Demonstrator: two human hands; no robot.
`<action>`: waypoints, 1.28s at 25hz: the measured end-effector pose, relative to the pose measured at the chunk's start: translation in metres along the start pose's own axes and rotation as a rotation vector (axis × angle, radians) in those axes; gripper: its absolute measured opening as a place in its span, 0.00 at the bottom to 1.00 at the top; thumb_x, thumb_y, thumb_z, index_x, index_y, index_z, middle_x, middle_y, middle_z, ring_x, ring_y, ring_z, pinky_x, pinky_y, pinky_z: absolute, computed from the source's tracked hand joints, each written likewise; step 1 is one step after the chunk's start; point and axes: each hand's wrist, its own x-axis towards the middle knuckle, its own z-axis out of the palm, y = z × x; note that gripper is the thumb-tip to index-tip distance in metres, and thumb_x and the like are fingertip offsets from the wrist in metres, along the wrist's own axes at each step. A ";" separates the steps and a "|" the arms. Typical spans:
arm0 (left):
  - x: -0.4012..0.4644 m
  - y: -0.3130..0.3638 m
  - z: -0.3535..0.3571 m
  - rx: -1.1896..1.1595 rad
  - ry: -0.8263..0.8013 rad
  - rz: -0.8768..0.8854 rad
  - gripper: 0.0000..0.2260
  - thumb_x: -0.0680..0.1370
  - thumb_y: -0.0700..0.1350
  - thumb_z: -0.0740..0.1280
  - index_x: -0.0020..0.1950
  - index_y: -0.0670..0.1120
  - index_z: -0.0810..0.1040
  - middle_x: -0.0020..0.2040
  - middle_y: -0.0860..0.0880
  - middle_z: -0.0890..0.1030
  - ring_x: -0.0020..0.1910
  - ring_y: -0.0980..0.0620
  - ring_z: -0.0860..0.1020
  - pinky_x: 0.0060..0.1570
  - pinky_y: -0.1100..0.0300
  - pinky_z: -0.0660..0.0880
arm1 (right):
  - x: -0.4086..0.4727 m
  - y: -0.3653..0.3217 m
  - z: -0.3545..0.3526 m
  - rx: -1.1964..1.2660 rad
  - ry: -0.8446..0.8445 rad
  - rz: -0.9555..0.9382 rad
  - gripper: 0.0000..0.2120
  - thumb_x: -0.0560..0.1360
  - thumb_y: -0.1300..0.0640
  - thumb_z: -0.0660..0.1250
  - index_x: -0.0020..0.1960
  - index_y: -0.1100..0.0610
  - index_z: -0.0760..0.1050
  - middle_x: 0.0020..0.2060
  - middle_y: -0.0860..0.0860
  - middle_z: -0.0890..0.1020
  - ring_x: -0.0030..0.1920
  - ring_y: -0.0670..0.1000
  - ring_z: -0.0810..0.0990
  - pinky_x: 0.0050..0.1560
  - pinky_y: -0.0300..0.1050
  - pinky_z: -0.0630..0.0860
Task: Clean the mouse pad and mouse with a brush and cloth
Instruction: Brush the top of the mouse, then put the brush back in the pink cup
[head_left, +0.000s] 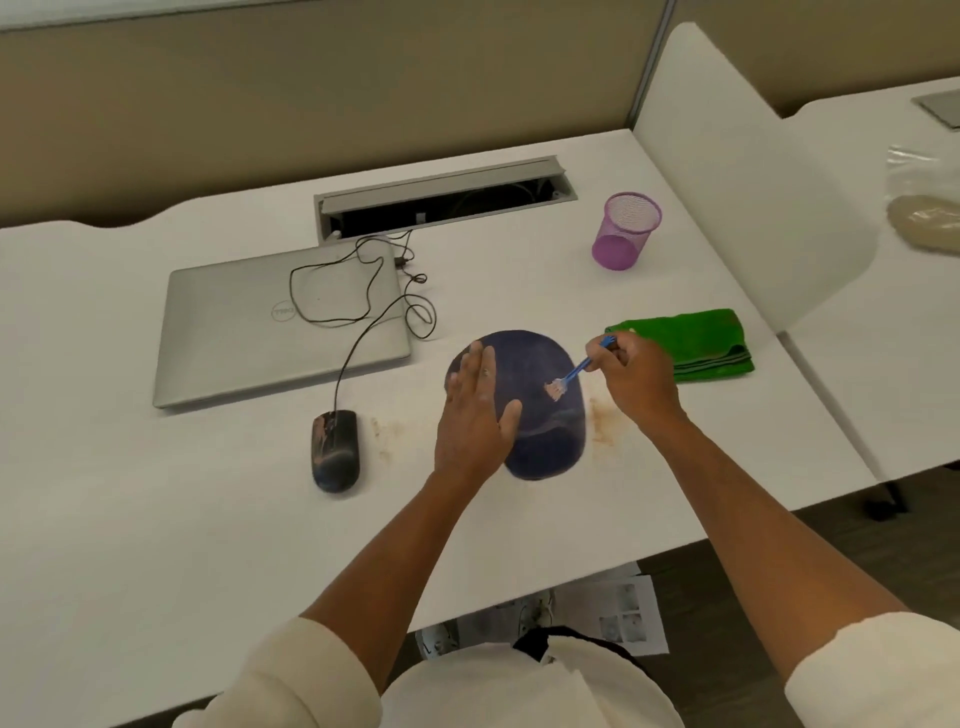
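Brushing step in hand. Left hand (475, 410) flat, fingers straight, pinning mouse pad (540, 415) at table (156, 519) centre. Right hand (636, 379) pinches brush (576, 371), bristles on pad. Mouse (335, 449) at 9 o'clock of pad, soiled; cloth (691, 345) at 2 o'clock. Next, likely: short strokes sweeping debris off the edge.

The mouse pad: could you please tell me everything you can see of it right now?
The mouse pad is a dark blue, rounded oval that lies flat on the white desk, between the mouse and the green cloth. Its surface looks soft and matte, with faint pale streaks near the front. The left hand rests flat on its left side, fingers straight. The right hand holds a blue brush, whose bristles meet the pad's middle. Brownish dust marks the desk on both sides.
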 end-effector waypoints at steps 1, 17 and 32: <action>0.013 0.010 0.004 0.028 -0.030 0.003 0.33 0.84 0.50 0.61 0.84 0.47 0.47 0.84 0.48 0.48 0.83 0.48 0.48 0.81 0.48 0.51 | 0.008 0.003 -0.006 -0.009 0.009 -0.001 0.10 0.79 0.53 0.65 0.43 0.56 0.80 0.30 0.43 0.77 0.31 0.43 0.73 0.32 0.36 0.65; 0.199 0.061 0.087 0.283 -0.278 -0.020 0.28 0.87 0.49 0.50 0.83 0.42 0.40 0.83 0.42 0.38 0.82 0.45 0.38 0.79 0.51 0.37 | 0.177 0.026 -0.082 0.119 0.157 0.069 0.06 0.78 0.57 0.65 0.52 0.58 0.78 0.42 0.52 0.85 0.44 0.52 0.82 0.47 0.49 0.79; 0.209 0.048 0.107 0.449 -0.156 0.013 0.33 0.78 0.58 0.31 0.81 0.45 0.32 0.81 0.47 0.30 0.80 0.49 0.30 0.78 0.50 0.31 | 0.301 0.013 -0.071 -0.460 0.164 -0.263 0.08 0.78 0.52 0.65 0.56 0.52 0.75 0.45 0.55 0.85 0.45 0.57 0.83 0.36 0.42 0.73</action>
